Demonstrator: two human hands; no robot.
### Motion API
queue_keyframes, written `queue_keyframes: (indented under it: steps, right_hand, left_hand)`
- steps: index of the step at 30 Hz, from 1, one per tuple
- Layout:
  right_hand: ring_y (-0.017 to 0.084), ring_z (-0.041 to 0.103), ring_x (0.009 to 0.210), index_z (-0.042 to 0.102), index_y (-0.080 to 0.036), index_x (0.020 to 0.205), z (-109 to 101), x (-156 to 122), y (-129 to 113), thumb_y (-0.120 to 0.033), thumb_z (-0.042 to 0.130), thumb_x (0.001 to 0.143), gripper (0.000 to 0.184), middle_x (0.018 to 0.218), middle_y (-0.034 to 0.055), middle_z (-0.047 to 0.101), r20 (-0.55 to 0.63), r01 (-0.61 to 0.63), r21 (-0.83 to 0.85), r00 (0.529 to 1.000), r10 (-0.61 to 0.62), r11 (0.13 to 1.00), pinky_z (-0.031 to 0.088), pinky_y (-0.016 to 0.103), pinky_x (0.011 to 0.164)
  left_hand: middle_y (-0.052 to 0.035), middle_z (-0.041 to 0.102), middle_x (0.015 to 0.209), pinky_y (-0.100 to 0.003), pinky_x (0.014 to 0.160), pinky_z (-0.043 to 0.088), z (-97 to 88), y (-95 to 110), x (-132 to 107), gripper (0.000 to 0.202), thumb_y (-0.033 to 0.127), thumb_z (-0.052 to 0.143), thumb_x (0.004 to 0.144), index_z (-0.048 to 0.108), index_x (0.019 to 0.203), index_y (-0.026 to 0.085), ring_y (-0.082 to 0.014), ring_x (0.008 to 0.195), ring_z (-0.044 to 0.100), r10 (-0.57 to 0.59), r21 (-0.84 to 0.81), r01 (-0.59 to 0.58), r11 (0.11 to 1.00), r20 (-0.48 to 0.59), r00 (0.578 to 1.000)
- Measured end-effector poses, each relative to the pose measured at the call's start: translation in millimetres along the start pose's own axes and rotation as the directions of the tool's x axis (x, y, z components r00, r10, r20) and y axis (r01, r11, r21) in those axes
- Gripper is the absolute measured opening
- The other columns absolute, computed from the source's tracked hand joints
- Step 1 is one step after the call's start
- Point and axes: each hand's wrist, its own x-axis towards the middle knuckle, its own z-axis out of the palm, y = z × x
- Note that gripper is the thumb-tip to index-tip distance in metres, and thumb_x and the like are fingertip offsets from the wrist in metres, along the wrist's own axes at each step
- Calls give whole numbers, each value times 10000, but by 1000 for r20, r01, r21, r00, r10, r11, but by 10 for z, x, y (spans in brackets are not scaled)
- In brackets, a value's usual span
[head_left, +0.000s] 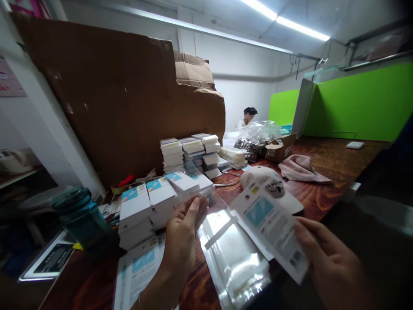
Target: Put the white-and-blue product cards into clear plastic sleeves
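Note:
My right hand grips a printed card by its lower right edge; the card is white with a blue picture and a barcode. My left hand is closed, thumb against fingers, on what looks like a clear plastic bag, whose outline is faint. Below and between the hands lies a pile of clear plastic bags on the table. Just beyond my left hand stand stacks of white cards with blue printed tops. More printed cards lie flat under my left forearm.
A beige cap and a pink cloth lie on the wooden table. Taller stacks of packs stand before a cardboard sheet. A teal bottle is at left. A person sits at the back.

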Motion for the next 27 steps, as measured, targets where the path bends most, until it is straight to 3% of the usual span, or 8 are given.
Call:
queue_keyframes:
  steps: [2, 4, 8, 16, 20, 23, 25, 27]
  right_hand:
    - [168, 572, 454, 667, -216, 997, -9, -102, -119, -598, 666, 697, 486, 646, 22, 685, 238, -47, 12, 970, 43, 999, 401, 227, 360]
    - [158, 569, 455, 694, -210, 921, 17, -148, -187, -559, 677, 706, 410, 620, 15, 681, 382, -58, -1, 923, 54, 998, 396, 214, 368]
    - [141, 572, 490, 710, -190, 804, 111, -128, -208, -538, 674, 711, 362, 579, 10, 666, 320, -26, -14, 947, 29, 1000, 395, 184, 411]
    - [174, 582, 513, 665, -187, 915, 220, -124, -238, -558, 678, 712, 423, 603, 19, 661, 213, -46, 124, 977, 18, 991, 429, 224, 428]
    - [180, 593, 566, 631, -210, 998, 215, -151, -149, -552, 661, 752, 422, 669, 13, 666, 264, -70, 123, 964, 36, 990, 456, 230, 468]
    - [186, 617, 666, 620, -227, 1064, 133, -166, 8, -515, 644, 790, 399, 821, 30, 696, 331, -114, 213, 943, 38, 970, 506, 252, 572]
    - [157, 591, 637, 664, -205, 1003, 65, -188, 116, -487, 658, 792, 352, 825, 40, 693, 379, -112, 217, 925, 22, 970, 489, 228, 564]
    - [118, 534, 543, 707, -177, 882, 17, -225, 189, -474, 687, 772, 318, 702, 29, 661, 422, -111, 165, 906, 31, 980, 446, 200, 500]
  left_hand:
    - [-71, 745, 881, -293, 900, 556, 9, 4, -27, 120, 166, 651, 816, 634, 932, 143, -152, 838, 715, -18, -1, 18, 1000, -9, 1000]
    - [-80, 744, 877, -303, 881, 566, 20, 8, -64, 107, 176, 634, 831, 620, 933, 146, -156, 822, 717, -34, 3, 34, 999, 5, 999]
    - [-103, 739, 936, -294, 883, 566, 37, -2, -128, 128, 192, 636, 836, 607, 950, 144, -164, 857, 714, -63, 6, 63, 998, 40, 997]
    - [-110, 729, 975, -278, 786, 581, 115, -115, -259, 149, 225, 622, 843, 597, 970, 152, -197, 880, 708, -153, 38, 150, 988, 114, 982]
    - [-88, 729, 910, -262, 755, 576, 137, -133, -319, 190, 250, 652, 820, 613, 971, 140, -181, 820, 705, -170, 38, 166, 985, 157, 973]
    - [-73, 727, 862, -221, 693, 569, 132, -87, -316, 204, 246, 664, 807, 621, 978, 142, -166, 786, 701, -140, 22, 139, 990, 124, 982]
    - [-65, 726, 829, -198, 661, 561, 125, -49, -304, 198, 237, 665, 806, 626, 977, 146, -159, 773, 699, -123, 20, 122, 992, 81, 989]
    - [-62, 726, 826, -192, 663, 558, 118, -30, -298, 203, 244, 668, 805, 632, 981, 149, -156, 777, 698, -106, 23, 105, 994, 78, 991]
